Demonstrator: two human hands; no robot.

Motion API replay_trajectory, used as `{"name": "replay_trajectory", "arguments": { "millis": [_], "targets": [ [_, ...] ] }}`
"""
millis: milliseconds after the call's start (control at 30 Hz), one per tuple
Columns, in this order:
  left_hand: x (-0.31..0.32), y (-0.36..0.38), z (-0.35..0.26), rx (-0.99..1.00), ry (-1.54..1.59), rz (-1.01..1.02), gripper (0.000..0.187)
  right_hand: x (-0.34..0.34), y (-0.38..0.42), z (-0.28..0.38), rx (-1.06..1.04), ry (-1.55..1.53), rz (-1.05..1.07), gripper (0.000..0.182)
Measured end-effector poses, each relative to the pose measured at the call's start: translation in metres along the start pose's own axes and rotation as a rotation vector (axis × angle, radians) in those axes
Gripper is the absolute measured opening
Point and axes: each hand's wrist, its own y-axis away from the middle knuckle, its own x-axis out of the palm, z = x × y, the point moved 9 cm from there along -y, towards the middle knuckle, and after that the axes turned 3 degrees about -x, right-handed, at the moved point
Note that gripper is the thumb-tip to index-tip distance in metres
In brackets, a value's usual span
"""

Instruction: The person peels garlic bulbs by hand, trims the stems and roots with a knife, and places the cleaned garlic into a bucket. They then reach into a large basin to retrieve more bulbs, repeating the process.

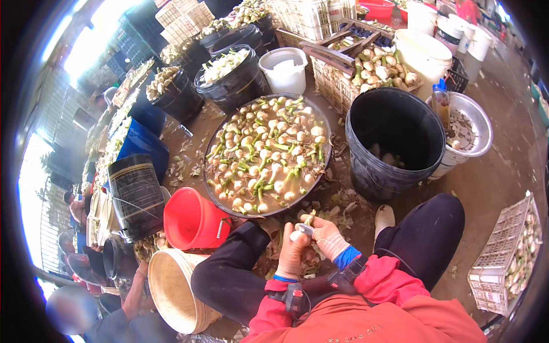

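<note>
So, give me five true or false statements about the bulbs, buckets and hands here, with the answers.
1. The left hand holds a pale bulb. True.
2. The red bucket stands to the right of the round basin. False: it stands to the basin's left.
3. The bulbs in the round basin sit in cloudy brown water. True.
4. The big black bucket just right of the basin is heaped to the brim. False: only some bulbs show, deep inside it.
5. The bottle beside that black bucket has a yellow cap. False: its cap is blue.
</note>
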Motion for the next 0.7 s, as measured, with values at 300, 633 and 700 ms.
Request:
{"name": "replay_trajectory", "arguments": {
  "millis": [300, 633, 700],
  "targets": [
    [-0.007, 0.014, -0.034, 0.361, -0.611, -0.307, 0.079, -0.011, -0.012, -0.012, -0.046, -0.102, -0.08, 0.04],
    [0.036, 0.007, 0.01, -0.261, 0.804, 0.238, 0.032, 0.013, 0.014, 0.022, -0.038, -0.005, -0.049, 0.035],
    [0.02, 0.002, 0.016, -0.24, 0.708, 0.072, 0.033, 0.01, 0.009, 0.023, -0.075, 0.03, -0.019, 0.036]
  ]
}}
